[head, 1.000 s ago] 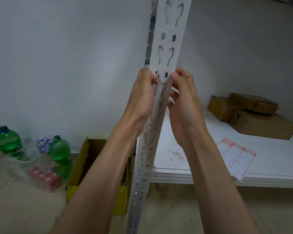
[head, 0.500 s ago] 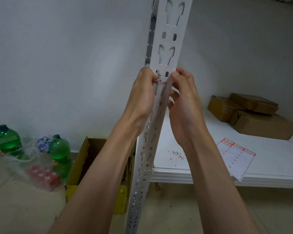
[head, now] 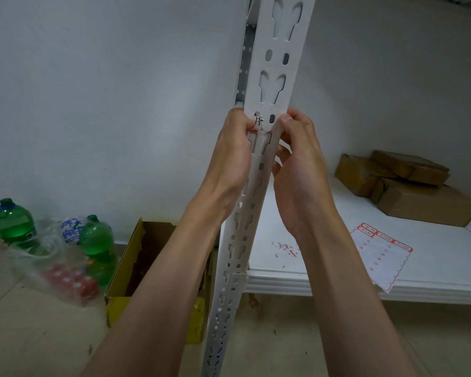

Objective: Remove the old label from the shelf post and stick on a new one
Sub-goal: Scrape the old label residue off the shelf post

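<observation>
A white slotted shelf post (head: 276, 63) runs up the middle of the view. On it, at hand height, sits a torn remnant of the old label (head: 259, 121), white with black handwriting and a red edge. My left hand (head: 233, 156) wraps the post's left edge, and its thumb presses on the label's lower left corner. My right hand (head: 297, 161) holds the post's right edge, fingers curled round it beside the label. A sheet of new red-bordered labels (head: 379, 254) lies on the white shelf (head: 324, 284) to the right. Small scraps (head: 284, 247) of peeled label lie on the shelf near the post.
Brown cardboard parcels (head: 408, 186) are stacked at the shelf's back right. On the floor to the left stand two green bottles (head: 12, 223), a clear plastic bag with red packs (head: 57, 273) and an open yellow cardboard box (head: 152, 268). A plain wall is behind.
Both hands stay on the post at the label; only slight finger shifts at the remnant are visible.
</observation>
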`<state>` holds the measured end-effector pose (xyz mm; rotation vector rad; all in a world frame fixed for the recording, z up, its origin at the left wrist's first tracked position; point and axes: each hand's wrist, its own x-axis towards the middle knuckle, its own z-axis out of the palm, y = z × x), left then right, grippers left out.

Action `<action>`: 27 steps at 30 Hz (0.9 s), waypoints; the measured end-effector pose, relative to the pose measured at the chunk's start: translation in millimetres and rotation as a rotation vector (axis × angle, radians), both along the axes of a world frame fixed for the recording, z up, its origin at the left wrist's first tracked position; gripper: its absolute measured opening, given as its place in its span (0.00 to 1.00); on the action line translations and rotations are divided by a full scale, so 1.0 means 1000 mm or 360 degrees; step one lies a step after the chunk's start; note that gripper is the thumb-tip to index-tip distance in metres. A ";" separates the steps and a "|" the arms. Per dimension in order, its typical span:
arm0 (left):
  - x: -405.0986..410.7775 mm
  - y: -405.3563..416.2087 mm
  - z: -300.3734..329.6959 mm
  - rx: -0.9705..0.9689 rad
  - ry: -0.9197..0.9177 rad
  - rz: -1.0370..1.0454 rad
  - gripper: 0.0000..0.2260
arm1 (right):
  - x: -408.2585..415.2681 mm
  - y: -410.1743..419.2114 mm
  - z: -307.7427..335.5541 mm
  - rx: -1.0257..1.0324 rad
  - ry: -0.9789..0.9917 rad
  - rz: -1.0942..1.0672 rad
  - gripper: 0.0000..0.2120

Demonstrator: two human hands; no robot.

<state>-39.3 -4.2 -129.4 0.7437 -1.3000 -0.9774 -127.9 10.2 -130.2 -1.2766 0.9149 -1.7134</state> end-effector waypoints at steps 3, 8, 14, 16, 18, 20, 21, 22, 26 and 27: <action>0.000 -0.001 0.001 -0.0034 -0.0013 0.0043 0.18 | 0.000 0.000 0.000 0.0004 0.0009 -0.0009 0.12; 0.001 0.000 0.000 -0.0097 -0.0081 0.0035 0.16 | 0.000 0.000 0.000 0.0004 0.0021 -0.0014 0.12; 0.002 0.001 0.000 -0.0014 0.0019 -0.0089 0.15 | 0.001 0.000 0.000 0.0006 -0.0027 0.0006 0.12; 0.001 0.001 0.001 -0.0019 0.0022 -0.0049 0.15 | 0.002 0.000 0.000 0.0009 -0.0042 0.0011 0.13; 0.000 0.000 0.000 -0.0041 0.0011 0.0006 0.16 | 0.002 0.001 0.000 0.0011 -0.0054 0.0009 0.13; 0.000 0.000 0.001 -0.0054 -0.0007 0.0045 0.19 | 0.002 0.001 0.000 0.0011 -0.0053 0.0003 0.13; 0.000 0.000 0.001 -0.0070 -0.0015 0.0047 0.19 | 0.002 0.000 0.000 0.0012 -0.0050 0.0002 0.12; 0.001 0.000 0.001 -0.0088 -0.0023 0.0046 0.19 | 0.002 0.000 0.000 0.0014 -0.0047 0.0001 0.12; 0.003 -0.001 -0.001 -0.0071 -0.0023 -0.0003 0.15 | 0.003 0.000 -0.001 0.0013 -0.0056 0.0002 0.13; 0.003 -0.001 -0.001 -0.0063 -0.0026 -0.0014 0.14 | 0.003 0.000 -0.002 0.0012 -0.0060 0.0006 0.13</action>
